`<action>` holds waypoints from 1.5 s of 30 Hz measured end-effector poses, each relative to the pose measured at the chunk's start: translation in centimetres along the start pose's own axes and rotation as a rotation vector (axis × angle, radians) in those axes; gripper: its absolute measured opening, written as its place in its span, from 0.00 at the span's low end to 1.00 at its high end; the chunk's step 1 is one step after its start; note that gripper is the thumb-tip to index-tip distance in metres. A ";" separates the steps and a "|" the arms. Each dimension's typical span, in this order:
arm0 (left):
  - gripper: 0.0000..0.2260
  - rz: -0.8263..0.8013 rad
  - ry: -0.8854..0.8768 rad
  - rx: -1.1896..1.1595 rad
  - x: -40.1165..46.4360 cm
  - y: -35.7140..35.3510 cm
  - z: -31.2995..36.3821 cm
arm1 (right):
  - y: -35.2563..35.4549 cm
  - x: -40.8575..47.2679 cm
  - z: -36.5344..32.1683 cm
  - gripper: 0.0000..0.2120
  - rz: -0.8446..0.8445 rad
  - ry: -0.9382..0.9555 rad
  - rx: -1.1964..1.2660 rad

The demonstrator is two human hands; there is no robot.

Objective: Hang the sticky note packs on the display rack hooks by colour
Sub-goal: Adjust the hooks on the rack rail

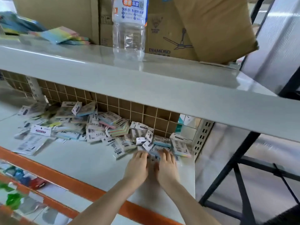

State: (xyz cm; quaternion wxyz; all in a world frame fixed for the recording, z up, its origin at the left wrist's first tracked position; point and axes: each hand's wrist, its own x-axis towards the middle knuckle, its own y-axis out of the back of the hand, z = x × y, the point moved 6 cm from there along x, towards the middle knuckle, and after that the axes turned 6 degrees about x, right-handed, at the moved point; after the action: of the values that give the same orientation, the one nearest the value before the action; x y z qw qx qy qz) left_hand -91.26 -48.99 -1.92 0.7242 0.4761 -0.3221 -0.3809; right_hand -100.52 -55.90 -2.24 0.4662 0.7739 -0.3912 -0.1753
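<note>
- Both forearms reach in from the bottom edge; the left hand [138,166] and right hand [167,166] lie side by side, thumbs nearly touching, on the white shelf [90,159].
- Fingers of both hands reach onto the near edge of the sticky note packs [100,127]; motion blur hides the fingertips, so I cannot tell whether they pinch a pack or only press on it.
- Packs lie in a loose heap along the back of this shelf, against the brown grid panel [129,109], most of them back side up with white barcode labels showing and pastel edges of blue, pink, yellow and green.
- Handling, as a judgement: each pack looks light and small, a stiff block of paper in slick clear wrap with a thin white header card [41,130] on top. The wrap is likely slippery, so a pinch across the block's flat faces should hold better than a grip on the edges.
- For hanging, the header card is the part to steer; it looks bendable and could crease if squeezed hard.
- Colour reads best from the block's side edges.
- Above, the grey upper shelf [146,82] carries a clear water bottle [129,33], cardboard boxes [186,26] and more coloured packs [58,35] at far left.
- No rack hooks show clearly.
</note>
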 end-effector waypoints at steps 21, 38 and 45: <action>0.21 0.080 -0.152 0.355 -3.2 0.4 -1.6 | -1.0 -4.4 -0.8 0.13 0.393 0.082 -0.268; 0.12 0.262 -0.123 0.017 -3.3 1.2 -3.0 | 2.6 -6.3 1.2 0.07 0.684 -0.138 0.491; 0.22 0.387 0.243 -0.559 -3.2 2.4 -6.4 | 2.2 -6.2 1.9 0.09 0.625 -0.220 0.588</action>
State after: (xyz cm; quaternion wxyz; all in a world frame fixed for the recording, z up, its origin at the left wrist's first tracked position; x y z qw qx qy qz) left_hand -86.97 -42.83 -2.18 0.9181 0.2319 -0.2010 -0.2508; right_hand -106.63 -52.83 -1.88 0.2123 0.6950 -0.6868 0.0115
